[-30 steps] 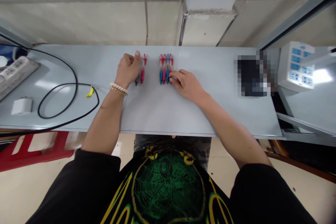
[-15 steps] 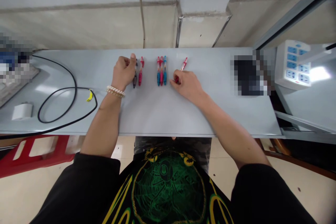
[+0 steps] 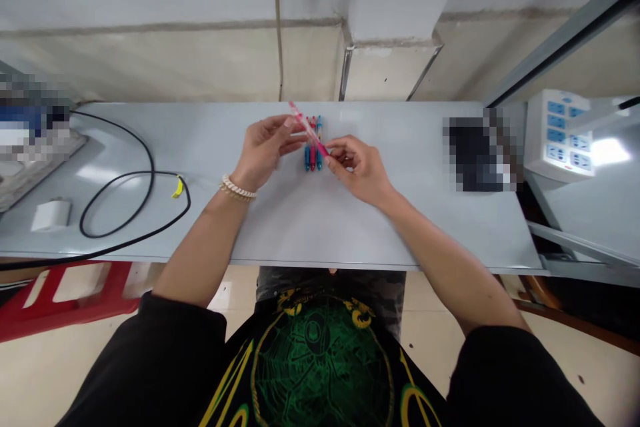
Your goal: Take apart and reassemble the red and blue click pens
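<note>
Trainee: Head view: where is the pink pen (image 3: pixel 311 132), and what holds it?

Instructor: It is raised over the table (image 3: pixel 320 230), tilted, between the two hands. Thumb and fingertips of the right hand (image 3: pixel 367 170) are clamped on its lower, deep-pink end. Fingers of the left hand (image 3: pixel 260 150) are part-curled beside its upper length. Whether they touch it, I cannot tell.

Trainee: State the recommended handling.

Instructor: In my judgement, apply a light, firm pinch at the right; a slim, smooth barrel could roll or pivot under uneven pressure. Bring the left fingertips to the upper portion as a second support before changing the angle. Maintain clearance above the three pens (image 3: pixel 313 160), which lie side by side beneath; a dropped end could disturb the row.

Trainee: Describe its appearance.

Instructor: Slender body, pink-red upper end, pale and apparently see-through middle, saturated pink lower section. The outline is slightly blurred; fine markings and the point are not legible. Of the row, the outer two show blue lower sections and the middle one pink.
</note>
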`<state>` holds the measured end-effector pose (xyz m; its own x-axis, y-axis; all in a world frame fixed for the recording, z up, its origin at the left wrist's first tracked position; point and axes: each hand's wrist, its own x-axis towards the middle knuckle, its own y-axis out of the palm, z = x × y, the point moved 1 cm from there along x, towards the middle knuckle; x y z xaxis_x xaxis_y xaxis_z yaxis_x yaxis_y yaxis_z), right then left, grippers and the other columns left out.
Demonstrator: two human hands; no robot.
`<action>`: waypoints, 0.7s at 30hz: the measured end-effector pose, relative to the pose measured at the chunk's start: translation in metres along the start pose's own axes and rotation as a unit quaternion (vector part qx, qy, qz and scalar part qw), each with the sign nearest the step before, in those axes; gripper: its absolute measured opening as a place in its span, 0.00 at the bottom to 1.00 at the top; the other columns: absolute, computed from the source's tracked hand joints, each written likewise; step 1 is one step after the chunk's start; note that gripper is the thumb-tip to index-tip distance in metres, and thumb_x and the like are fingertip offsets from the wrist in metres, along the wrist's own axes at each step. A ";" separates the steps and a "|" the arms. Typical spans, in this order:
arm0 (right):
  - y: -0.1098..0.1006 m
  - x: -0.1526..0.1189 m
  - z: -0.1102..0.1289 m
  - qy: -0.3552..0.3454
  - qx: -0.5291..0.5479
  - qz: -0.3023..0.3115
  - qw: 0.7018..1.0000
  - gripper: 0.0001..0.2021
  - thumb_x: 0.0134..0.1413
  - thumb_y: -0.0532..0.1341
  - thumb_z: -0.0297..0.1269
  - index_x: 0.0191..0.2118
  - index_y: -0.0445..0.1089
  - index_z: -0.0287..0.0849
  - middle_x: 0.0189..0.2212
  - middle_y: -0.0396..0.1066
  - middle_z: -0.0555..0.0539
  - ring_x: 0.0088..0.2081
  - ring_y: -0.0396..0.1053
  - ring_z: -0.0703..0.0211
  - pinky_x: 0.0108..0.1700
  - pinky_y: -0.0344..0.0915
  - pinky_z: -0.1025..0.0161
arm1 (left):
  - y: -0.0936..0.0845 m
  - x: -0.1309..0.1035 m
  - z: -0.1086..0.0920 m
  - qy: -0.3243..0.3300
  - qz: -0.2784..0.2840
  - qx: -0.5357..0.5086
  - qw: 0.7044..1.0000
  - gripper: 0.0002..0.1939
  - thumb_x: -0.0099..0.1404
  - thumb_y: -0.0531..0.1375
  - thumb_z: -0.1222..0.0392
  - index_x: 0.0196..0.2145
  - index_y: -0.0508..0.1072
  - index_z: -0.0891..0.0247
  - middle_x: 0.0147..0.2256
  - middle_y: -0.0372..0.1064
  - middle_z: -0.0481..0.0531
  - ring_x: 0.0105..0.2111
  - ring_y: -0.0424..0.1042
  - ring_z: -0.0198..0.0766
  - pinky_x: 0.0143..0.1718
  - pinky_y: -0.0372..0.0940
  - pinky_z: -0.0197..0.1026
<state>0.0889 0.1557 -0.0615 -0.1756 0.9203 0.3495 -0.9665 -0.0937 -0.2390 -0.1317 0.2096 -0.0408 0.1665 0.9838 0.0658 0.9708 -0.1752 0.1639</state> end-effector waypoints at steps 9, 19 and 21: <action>0.003 -0.003 0.014 0.122 0.146 0.067 0.979 0.27 0.62 0.69 0.67 0.37 0.77 0.43 0.27 0.78 0.49 0.24 0.73 0.63 0.26 0.71 0.64 | 0.028 -0.018 0.007 -0.005 0.010 -0.090 0.996 0.18 0.68 0.76 0.46 0.37 0.75 0.58 0.40 0.85 0.49 0.46 0.87 0.43 0.42 0.81 0.39; 0.009 -0.008 0.013 -0.127 -0.072 -0.120 0.982 0.14 0.69 0.68 0.51 0.45 0.87 0.48 0.39 0.84 0.45 0.38 0.79 0.58 0.42 0.78 0.58 | 0.037 -0.022 0.015 -0.018 -0.069 -0.154 0.985 0.13 0.72 0.72 0.52 0.40 0.74 0.59 0.38 0.82 0.48 0.43 0.87 0.38 0.44 0.80 0.36; 0.009 -0.008 0.015 -0.055 -0.052 -0.109 0.991 0.18 0.68 0.68 0.56 0.44 0.86 0.47 0.35 0.82 0.46 0.33 0.78 0.59 0.38 0.77 0.59 | 0.036 -0.021 0.013 -0.012 -0.073 -0.152 0.986 0.14 0.72 0.72 0.51 0.39 0.74 0.60 0.38 0.82 0.48 0.43 0.86 0.37 0.44 0.80 0.35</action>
<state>0.0789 0.1417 -0.0523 0.0104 0.8671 0.4980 -0.9604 0.1474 -0.2365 -0.0978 0.1831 -0.0489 0.0376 0.9993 -0.0034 0.8889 -0.0318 0.4570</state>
